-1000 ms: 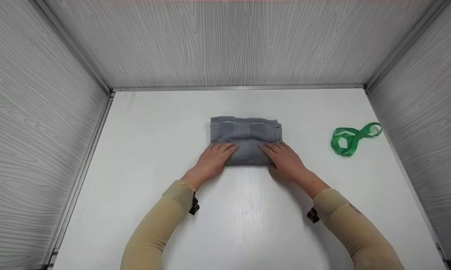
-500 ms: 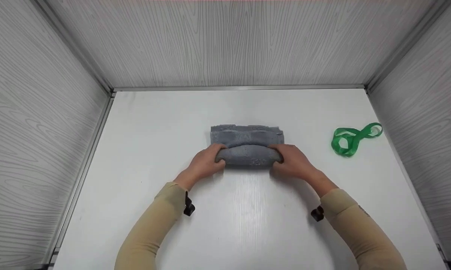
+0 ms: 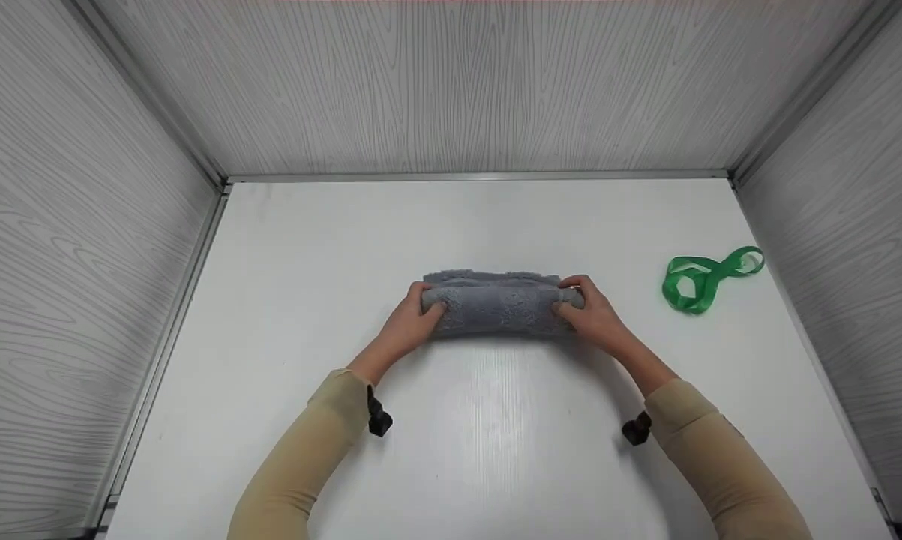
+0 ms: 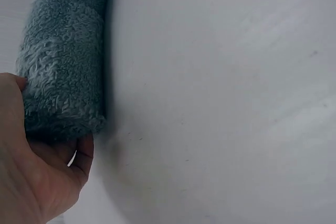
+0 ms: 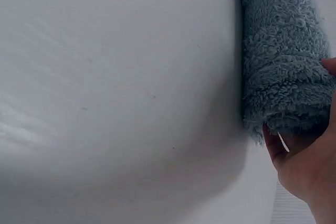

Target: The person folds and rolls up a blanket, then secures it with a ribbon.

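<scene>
A grey-blue terry towel [image 3: 499,307], mostly rolled up, lies on the white table with a short flat strip of it showing behind the roll. At its left end my left hand [image 3: 412,319] grips the roll, thumb on the near side. My right hand [image 3: 591,315] holds the right end the same way. In the left wrist view, fingers curl around the end of the rolled towel [image 4: 65,61]. The right wrist view has the other end of the towel [image 5: 283,61], its layers showing, with the thumb and fingers about it.
A looped green ribbon [image 3: 702,281] lies on the table [image 3: 308,247] to the right of the towel. Grey wood-grain panels [image 3: 458,90] stand behind the table and at both sides.
The towel has gone from folded flat under spread hands to a thicker roll. Its flat part behind has shortened, and both hands now grip the roll's ends.
</scene>
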Tool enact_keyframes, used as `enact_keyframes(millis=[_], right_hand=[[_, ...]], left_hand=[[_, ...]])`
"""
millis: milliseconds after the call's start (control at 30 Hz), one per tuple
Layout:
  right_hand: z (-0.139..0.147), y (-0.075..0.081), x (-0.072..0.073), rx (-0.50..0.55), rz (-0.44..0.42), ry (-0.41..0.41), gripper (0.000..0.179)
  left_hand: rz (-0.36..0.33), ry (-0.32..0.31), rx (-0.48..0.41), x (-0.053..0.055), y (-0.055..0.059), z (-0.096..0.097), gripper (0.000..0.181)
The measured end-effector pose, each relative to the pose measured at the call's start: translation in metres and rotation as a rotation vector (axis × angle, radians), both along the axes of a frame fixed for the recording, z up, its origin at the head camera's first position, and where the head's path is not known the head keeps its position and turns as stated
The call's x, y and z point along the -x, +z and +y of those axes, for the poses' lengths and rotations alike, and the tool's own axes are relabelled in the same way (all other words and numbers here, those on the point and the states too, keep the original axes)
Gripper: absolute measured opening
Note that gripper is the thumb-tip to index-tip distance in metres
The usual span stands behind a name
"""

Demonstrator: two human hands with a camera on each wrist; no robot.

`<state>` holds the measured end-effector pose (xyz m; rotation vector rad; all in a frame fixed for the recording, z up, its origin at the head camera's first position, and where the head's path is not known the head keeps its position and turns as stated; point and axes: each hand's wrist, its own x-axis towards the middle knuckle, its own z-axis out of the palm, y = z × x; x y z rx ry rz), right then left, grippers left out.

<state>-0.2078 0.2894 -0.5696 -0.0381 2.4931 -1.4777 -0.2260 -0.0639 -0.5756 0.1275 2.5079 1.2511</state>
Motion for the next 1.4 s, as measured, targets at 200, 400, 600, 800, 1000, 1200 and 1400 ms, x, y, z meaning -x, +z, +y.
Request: enact_keyframes(millis=[200,400,600,800,1000,1200,1400], right_hand=[[-0.004,-0.003,0.000,-0.011,0.007,-0.055,0.055],[-0.009,-0.006,0.003,-0.060,0.043,-0.078,0.056],[-0.014,-0.009,0.010,-0.166,0.044,-0.095,0.051],[-0.019,-0.006,0.016,-0.243,0.008,-0.096,0.051],[-0.019,-0.005,0.015,-0.254,-0.021,-0.096,0.049],[-0.016,-0.004,0.013,-0.270,-0.041,-0.103,0.052],[-0.013,-0.003,0.011,-0.277,-0.080,-0.093,0.055]], left_hand=[[-0.009,0.068,0.011,-0.001,-0.001,0.009,0.061],[0.022,0.105,0.077,0.002,-0.001,0.014,0.061],[0.038,0.099,0.230,0.006,-0.003,0.015,0.058],[0.103,0.090,0.334,0.009,0.002,0.017,0.055],[0.430,-0.019,0.460,0.005,0.010,0.024,0.056],[0.777,-0.480,0.638,-0.007,0.011,0.035,0.054],[0.710,-0.645,0.746,-0.013,0.003,0.039,0.064]])
